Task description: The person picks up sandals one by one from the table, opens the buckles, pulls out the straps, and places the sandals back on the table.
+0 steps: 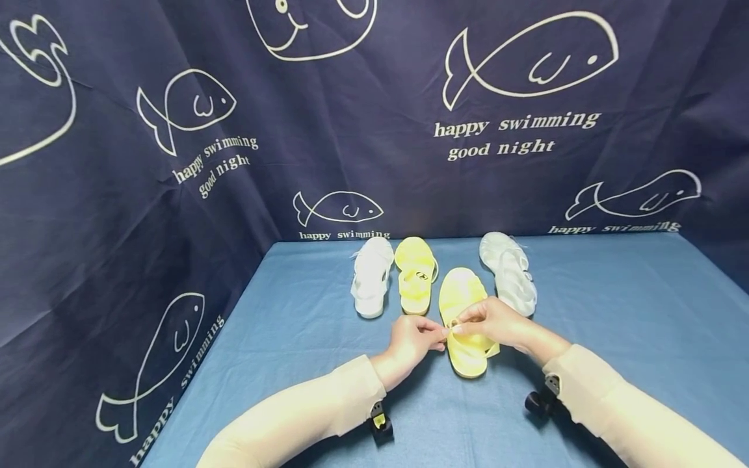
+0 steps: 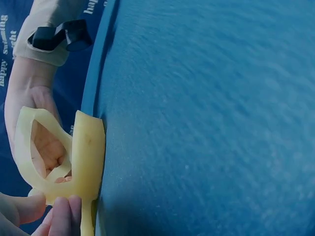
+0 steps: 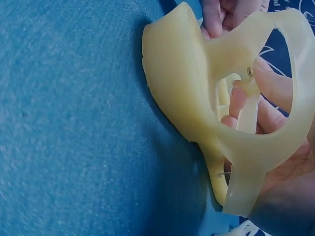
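A yellow sandal (image 1: 461,289) lies on the blue cloth, toe away from me, both hands at its strap. From its left side my left hand (image 1: 412,341) pinches the strap near its edge; the thumb and fingertips (image 2: 61,214) meet there in the left wrist view. My right hand (image 1: 497,322) reaches over from the right and pinches a strap end between thumb (image 3: 273,83) and finger. Close to that thumb, a small metal stud (image 3: 250,72) shows in the right wrist view. The strap's wide loop (image 3: 241,152) stands up around the right fingers.
Behind stand a white sandal (image 1: 370,279), another yellow sandal (image 1: 414,292) with a buckle, and a second white sandal (image 1: 515,279) at the right. Blue cloth (image 1: 292,325) covers the table. Dark fish-printed curtains (image 1: 409,175) hang behind and at the left.
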Available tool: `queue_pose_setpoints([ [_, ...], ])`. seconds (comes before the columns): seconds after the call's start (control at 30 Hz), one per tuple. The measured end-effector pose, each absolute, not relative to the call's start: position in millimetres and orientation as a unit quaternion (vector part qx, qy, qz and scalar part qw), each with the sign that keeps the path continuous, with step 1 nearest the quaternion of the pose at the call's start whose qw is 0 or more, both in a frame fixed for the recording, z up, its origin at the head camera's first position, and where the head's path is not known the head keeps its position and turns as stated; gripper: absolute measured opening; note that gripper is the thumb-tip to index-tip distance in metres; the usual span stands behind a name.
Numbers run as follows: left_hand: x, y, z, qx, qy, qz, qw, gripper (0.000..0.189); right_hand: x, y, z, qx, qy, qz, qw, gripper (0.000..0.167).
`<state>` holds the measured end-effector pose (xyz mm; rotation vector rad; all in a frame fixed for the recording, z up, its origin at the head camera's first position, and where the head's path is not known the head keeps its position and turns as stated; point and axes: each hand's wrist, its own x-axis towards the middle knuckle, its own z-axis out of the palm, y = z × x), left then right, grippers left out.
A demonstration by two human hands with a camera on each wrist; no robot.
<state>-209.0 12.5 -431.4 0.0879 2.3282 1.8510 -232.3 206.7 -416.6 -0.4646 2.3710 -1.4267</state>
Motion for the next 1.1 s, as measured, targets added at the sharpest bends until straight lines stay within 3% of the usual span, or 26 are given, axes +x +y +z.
queue_pose_setpoints([
  [0.3,-211.2,8.8,-427.4,0.032,0.769,0.625,0.127,0.008,-232.2,206.4,-414.1,-0.151,0.838,-0.498,0.166,0.030],
  [1.1,-216.4,13.6,-417.2,0.024,0.766,0.622,0.157,0.010,-229.7,205.3,-415.8,-0.172,0.833,-0.499,0.167,0.024],
])
